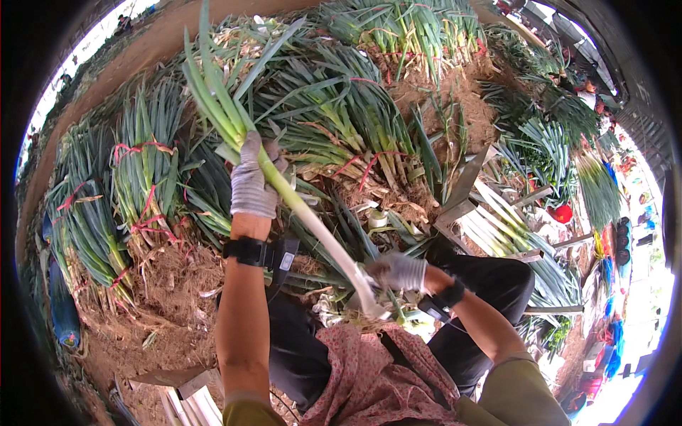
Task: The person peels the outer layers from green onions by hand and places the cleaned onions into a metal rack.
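Note:
In a pale knitted glove, my left hand (254, 176) is wrapped round a long green onion (307, 215), just below where its leaves fan out. The stalk slants across my lap, green leaves up at the left and white root end down between my knees. Close beside the white shank is my right hand (399, 272), gloved too; motion smears its fingers, so whether they grip anything is unclear. Trimmed leaves and peelings (415, 321) lie beneath the root end. A patterned pink cloth (383, 369) covers my lap.
Tied bundles of green onions (145, 163) stand on the soil at the left, with more bundles (341, 121) ahead. At my right, a metal-barred rack (465, 192) holds loose peeled stalks (497, 224). Another rack (188, 380) with white stalks stands at the lower left.

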`<state>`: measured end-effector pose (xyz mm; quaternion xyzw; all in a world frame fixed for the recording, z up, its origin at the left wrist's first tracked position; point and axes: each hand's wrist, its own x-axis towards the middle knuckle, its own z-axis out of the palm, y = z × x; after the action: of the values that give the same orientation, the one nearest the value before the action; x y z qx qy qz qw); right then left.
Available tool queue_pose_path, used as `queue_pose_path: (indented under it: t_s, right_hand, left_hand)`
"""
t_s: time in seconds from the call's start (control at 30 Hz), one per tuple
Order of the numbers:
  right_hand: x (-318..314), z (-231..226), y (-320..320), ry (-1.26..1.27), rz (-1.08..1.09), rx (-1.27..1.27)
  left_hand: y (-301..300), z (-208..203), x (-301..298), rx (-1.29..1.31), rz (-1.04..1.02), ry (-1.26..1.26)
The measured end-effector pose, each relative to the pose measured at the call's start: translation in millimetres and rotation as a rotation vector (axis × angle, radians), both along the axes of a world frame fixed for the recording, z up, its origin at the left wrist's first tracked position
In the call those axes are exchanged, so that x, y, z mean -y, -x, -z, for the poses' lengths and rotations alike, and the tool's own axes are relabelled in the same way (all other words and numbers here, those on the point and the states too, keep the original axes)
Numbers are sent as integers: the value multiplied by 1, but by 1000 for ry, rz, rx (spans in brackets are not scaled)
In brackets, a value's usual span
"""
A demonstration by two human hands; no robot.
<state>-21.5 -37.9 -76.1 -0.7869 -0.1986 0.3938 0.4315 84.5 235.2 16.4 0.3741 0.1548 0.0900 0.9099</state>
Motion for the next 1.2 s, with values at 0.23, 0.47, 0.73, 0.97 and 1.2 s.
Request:
queue_pose_path:
  t_s: [0.23,0.47,0.73,0.97,1.2]
  right_hand:
    - [11,-26,9,97,289,100]
    - [-46,-60,1,-99,212,493]
    - [34,-6,33,325,-11,216]
    - [34,-30,16,6,355,398]
    - [-35,5,-8,-560,86,329]
  left_hand:
    - [-4,15,-8,-37,-131,-204]
    - [-2,13,6,-25,-201,-259]
    - [-4,8,-24,-27,-247,-234]
    - [-11,12,-28,-54,-246,-98]
    - [-26,62,-54,-82,-263,-139]
